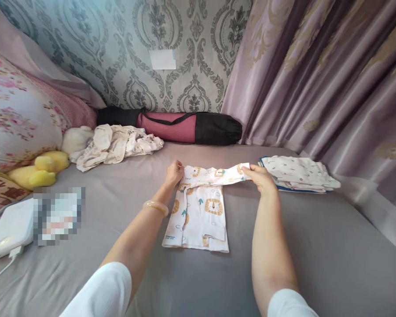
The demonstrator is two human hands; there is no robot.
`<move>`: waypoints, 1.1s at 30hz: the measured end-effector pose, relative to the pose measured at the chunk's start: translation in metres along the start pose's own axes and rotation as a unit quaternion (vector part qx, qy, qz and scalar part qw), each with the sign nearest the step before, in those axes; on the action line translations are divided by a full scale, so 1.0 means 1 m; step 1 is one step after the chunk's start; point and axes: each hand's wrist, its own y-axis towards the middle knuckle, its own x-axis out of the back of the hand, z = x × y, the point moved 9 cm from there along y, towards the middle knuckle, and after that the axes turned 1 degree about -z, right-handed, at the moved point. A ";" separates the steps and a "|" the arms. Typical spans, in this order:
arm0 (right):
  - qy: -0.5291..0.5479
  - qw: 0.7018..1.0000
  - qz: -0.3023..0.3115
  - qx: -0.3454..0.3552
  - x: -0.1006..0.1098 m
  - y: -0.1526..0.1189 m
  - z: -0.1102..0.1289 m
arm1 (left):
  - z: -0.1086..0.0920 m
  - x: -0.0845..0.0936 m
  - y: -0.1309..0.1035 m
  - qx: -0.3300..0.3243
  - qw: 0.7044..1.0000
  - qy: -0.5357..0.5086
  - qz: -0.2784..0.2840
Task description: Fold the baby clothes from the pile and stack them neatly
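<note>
1. Grey patterned wallpaper (194, 26) is backing the work area; a purple curtain (284, 66) is hanging at the right; a grey sheet (317, 246) is serving as the work surface.
2. Progress, as judged from the present layout: the printed garment (214, 207) is lying partly folded at the centre of the sheet; its body is forming a narrow, roughly rectangular panel; a layer edge is running down the left part, so some lapping appears complete; a small doubled piece is resting near the lower right corner.
3. Remaining, by the same judgement: the upper strip (214, 176) is projecting to the right beyond the panel and is not yet lying within its outline; the layers are showing slight creases.
4. Left hand (175, 171): the fingers are curling closed and appear to be pinching the upper left corner; the exact fingertip contact is partly hidden.
5. Right hand (263, 177): the thumb and fingers are pinching the strip's free end; the strip is spanning the gap between both hands, while the panel is lying below it, toward the person.
6. Surroundings: a folded stack (300, 171) is resting just beside the right hand; a crumpled cloth pile (119, 145) is lying beyond the left hand, apart from the garment.
</note>
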 end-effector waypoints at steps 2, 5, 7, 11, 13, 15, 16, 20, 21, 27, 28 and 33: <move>-0.006 1.000 0.004 -0.003 0.000 0.000 -0.001 | -0.005 -0.001 0.001 -0.023 1.000 -0.005 0.006; -0.008 1.000 0.010 -0.009 0.000 0.001 -0.002 | -0.009 -0.004 0.003 -0.046 0.999 -0.007 0.020; 0.014 1.000 0.018 -0.006 -0.001 0.001 -0.001 | -0.008 -0.005 0.005 -0.046 0.999 -0.010 0.023; 0.043 0.999 0.031 -0.008 -0.001 0.001 -0.001 | -0.001 -0.004 0.007 -0.034 0.999 -0.026 0.016; 0.016 0.999 0.020 -0.028 0.001 0.002 -0.007 | 0.002 -0.004 0.007 -0.030 0.999 -0.032 0.014; -0.018 0.999 0.009 -0.049 0.003 0.003 -0.016 | 0.002 -0.005 0.008 -0.028 0.999 -0.033 0.014; -0.032 0.998 0.007 -0.057 0.004 0.004 -0.019 | 0.002 -0.006 0.009 -0.027 0.999 -0.032 0.015; -0.051 0.997 0.007 -0.065 0.004 0.007 -0.026 | -0.001 -0.002 0.008 -0.024 0.999 -0.026 0.013; -0.052 0.997 0.007 -0.063 0.003 0.007 -0.025 | -0.001 0.001 0.006 -0.025 0.999 -0.024 0.008; -0.061 0.997 0.016 -0.041 -0.003 0.004 -0.013 | -0.024 0.016 -0.042 -0.173 0.984 0.042 0.005; -0.066 0.997 0.017 -0.039 -0.004 0.003 -0.012 | -0.026 0.014 -0.054 -0.200 0.978 0.052 0.012; -0.093 0.995 0.026 -0.030 -0.008 0.000 -0.007 | -0.027 -0.005 -0.096 -0.273 0.956 0.102 0.036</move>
